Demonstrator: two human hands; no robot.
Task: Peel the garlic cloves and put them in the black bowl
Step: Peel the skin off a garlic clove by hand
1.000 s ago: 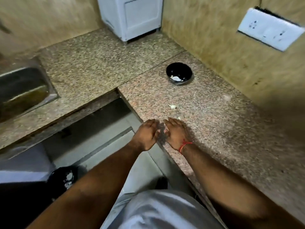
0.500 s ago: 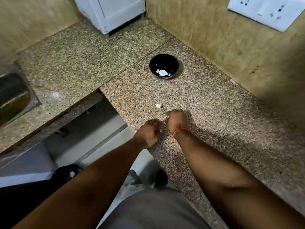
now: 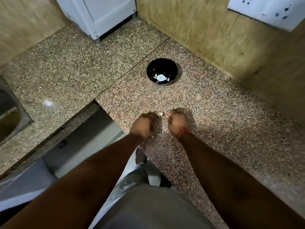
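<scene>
1. The left hand (image 3: 145, 125) hovers over the speckled brown granite countertop (image 3: 222, 123), fingers curled, pinching a small pale garlic clove (image 3: 159, 114) at its fingertips.
2. The right hand (image 3: 178, 123), with a thin red thread (image 3: 184, 133) at the wrist, is curled into a loose fist just beside the left; a pale bit shows at its fingertips, but I cannot tell what it holds.
3. The round glossy black bowl (image 3: 162, 66) stands on the countertop well beyond both hands, with a few pale peeled cloves (image 3: 160, 78) lying in its bottom.
4. A white cabinet (image 3: 102, 15) stands in the far corner; a steel sink (image 3: 9, 111) sits at the left edge; a white switch panel (image 3: 267, 10) hangs on the right wall.
</scene>
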